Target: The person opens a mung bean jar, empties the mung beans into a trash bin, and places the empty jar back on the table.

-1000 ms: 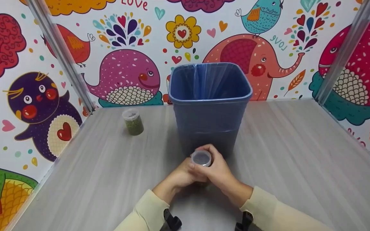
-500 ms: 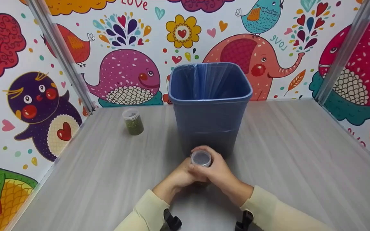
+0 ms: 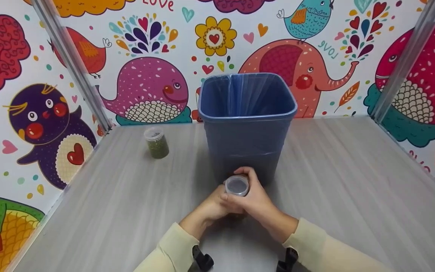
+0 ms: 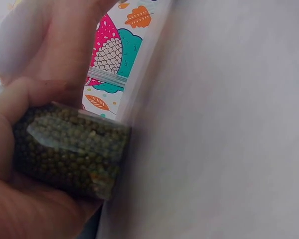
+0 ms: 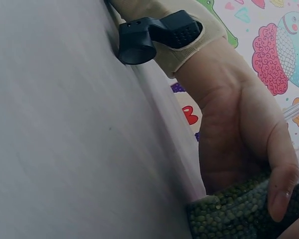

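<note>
Both hands are wrapped around one small clear plastic jar of green beans (image 3: 236,189) standing on the grey wood-grain worktop (image 3: 353,196). The left hand (image 3: 212,207) grips the jar's lower body, thumb curled across the beans, and the right hand (image 3: 257,202) curls its fingers round the upper part, at the clear lid. Just past the hands sits a blue square plastic bin with a bag liner (image 3: 247,121), nearly touching the jar. Farther off to the left is a second small clear jar of green beans (image 3: 156,142), on its own, upright.
</note>
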`<state>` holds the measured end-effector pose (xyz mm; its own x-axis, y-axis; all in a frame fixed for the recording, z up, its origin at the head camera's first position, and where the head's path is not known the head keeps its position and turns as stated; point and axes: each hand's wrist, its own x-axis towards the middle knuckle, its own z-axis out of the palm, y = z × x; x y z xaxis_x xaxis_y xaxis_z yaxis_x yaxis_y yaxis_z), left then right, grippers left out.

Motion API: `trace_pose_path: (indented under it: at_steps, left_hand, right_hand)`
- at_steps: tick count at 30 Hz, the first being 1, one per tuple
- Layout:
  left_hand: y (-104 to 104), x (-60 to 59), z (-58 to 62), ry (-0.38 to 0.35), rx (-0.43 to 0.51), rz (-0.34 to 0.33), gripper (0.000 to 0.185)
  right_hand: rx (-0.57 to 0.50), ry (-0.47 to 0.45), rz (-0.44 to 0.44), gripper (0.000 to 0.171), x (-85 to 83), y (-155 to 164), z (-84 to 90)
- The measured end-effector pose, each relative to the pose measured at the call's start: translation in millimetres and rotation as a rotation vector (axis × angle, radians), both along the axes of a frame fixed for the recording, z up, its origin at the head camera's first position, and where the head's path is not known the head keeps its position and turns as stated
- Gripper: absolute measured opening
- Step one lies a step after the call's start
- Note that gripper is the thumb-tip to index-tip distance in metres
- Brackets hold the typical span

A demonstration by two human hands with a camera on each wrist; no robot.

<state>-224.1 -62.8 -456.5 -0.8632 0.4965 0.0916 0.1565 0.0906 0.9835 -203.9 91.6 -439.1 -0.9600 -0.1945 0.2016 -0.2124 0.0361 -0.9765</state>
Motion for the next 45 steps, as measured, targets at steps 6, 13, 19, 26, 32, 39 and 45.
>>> trace_pose_path:
  at_steps: [6,13,19,26,32,39,45]
  left_hand:
    - [-1.1,-0.6,0.6,0.007,-0.007,-0.007,0.068]
    - [0.4,-0.8,1.2,-0.029,0.004,-0.013,0.055]
    - [0.4,-0.8,1.1,-0.026,0.014,-0.017,0.055]
    - [-0.8,0.1,-0.1,-0.045,0.030,-0.020,0.048]
    - [-1.3,0.8,0.1,-0.047,0.024,-0.010,0.049]
    - [-0.7,1.5,0.8,-0.038,0.028,-0.008,0.050]
    - [-0.8,0.8,-0.2,-0.037,0.040,-0.029,0.049]
  right_hand:
    - [0.023,-0.023,-0.045,0.066,1.4,-1.4,0.7]
    - [-0.008,-0.040,-0.017,0.063,0.8,-0.6,-0.6]
    - [-0.018,-0.023,-0.005,0.061,0.8,0.0,-1.2]
    - [0.030,0.029,0.017,0.053,-1.4,0.7,-2.3]
    - [0.052,0.050,0.014,0.051,-1.8,0.9,-2.5]
    - [0.052,0.044,0.021,0.051,-2.6,1.0,-2.6]
    - [0.026,0.034,0.034,0.057,-2.0,0.9,-1.6]
